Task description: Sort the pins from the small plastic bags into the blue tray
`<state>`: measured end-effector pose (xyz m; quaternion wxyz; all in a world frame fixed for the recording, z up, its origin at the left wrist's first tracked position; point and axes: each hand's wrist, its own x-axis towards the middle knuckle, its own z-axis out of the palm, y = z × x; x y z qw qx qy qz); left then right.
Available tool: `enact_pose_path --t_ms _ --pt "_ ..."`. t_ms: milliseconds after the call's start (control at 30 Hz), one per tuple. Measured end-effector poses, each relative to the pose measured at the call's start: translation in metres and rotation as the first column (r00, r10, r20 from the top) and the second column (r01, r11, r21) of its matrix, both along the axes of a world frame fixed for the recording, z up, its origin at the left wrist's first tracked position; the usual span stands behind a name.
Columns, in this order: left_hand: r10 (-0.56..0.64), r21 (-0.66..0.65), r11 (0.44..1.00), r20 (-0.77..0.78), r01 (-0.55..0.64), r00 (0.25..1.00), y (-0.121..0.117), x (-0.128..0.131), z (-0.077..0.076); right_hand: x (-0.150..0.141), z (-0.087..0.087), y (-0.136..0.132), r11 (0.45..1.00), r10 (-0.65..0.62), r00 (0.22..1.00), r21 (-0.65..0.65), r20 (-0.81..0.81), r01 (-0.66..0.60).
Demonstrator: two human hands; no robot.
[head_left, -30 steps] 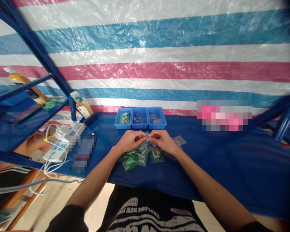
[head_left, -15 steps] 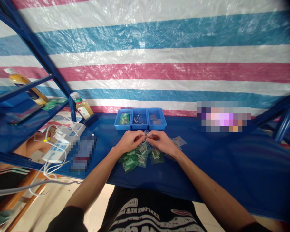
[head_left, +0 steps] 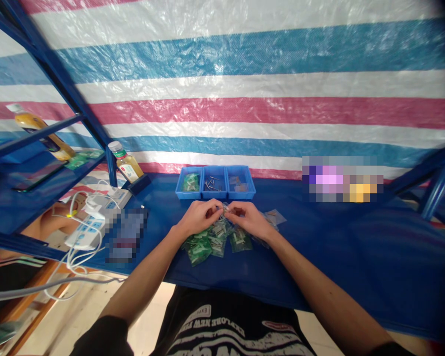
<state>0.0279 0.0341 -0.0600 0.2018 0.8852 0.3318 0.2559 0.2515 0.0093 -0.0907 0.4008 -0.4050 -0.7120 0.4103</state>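
Note:
My left hand (head_left: 202, 216) and my right hand (head_left: 246, 217) meet over the table, fingers pinched on a small clear plastic bag (head_left: 225, 206) between them. What the bag holds is too small to tell. Below my hands lie several green-tinted bags (head_left: 199, 247) and clear bags (head_left: 240, 240) with small metal pins inside. Another clear bag (head_left: 274, 216) lies right of my right hand. Just beyond my fingers stand three joined blue trays: the left tray (head_left: 189, 196) holds a green bag, the middle tray (head_left: 214, 196) loose metal pins, the right tray (head_left: 241, 196) small clear bags.
On the left are a power strip (head_left: 83, 232) with white cables, a blurred-out phone-like slab (head_left: 128, 235) and a juice bottle (head_left: 125, 163). A blue metal frame (head_left: 59, 84) rises there, with a person's arm (head_left: 46, 225) behind it. A striped tarp (head_left: 244, 109) backs the table.
Both hands stay in nearly the same place, with only a slight shift of the fingers and the small bag. The bags on the table and the trays have not moved.

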Motion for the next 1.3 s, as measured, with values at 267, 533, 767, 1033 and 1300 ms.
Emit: enact_pose_path --t_ms 267,533,767,1033,1300 --pt "-0.023 -0.023 1.000 -0.033 0.022 0.999 0.0010 0.0003 -0.0003 -0.0021 0.0017 -0.0008 0.999 0.024 0.998 -0.021 -0.051 -0.025" --pt "-0.021 -0.048 0.999 -0.027 0.019 0.999 0.0004 0.0016 0.0023 0.0007 -0.0020 0.0027 0.994 -0.013 0.988 -0.109 -0.157 -0.004" --pt "-0.014 -0.059 0.998 -0.013 0.013 1.000 -0.0001 0.0019 0.0017 -0.0012 0.0030 0.0024 0.990 0.017 0.987 -0.138 -0.161 -0.040" --pt "-0.021 -0.053 0.998 0.007 0.021 1.000 0.0006 0.0021 -0.0002 0.0004 0.0005 0.0033 0.993 -0.005 0.989 -0.121 -0.146 -0.012" --pt "-0.018 -0.042 0.999 0.013 0.019 1.000 0.0016 0.0029 -0.0031 -0.0032 0.0055 0.0008 0.991 0.021 0.986 -0.127 -0.168 -0.043"
